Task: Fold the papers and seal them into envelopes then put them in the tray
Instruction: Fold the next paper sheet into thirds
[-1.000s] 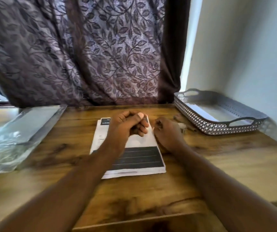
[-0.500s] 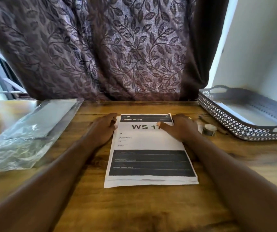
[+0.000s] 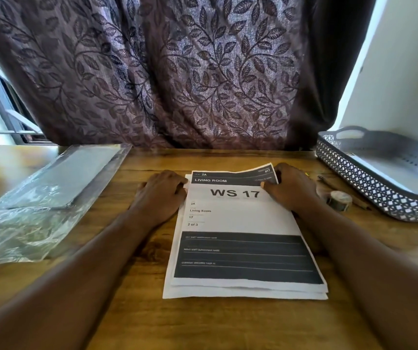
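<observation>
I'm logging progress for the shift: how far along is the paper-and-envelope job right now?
Done: at most one piece, a flat white item in the tray; I cannot tell what it is. In hand: the right hand pinches the raised far corner of the top sheet; the left hand rests at the edge of the stack. Left: every sheet here lies unfolded, so folding, sealing and traying remain.
</observation>
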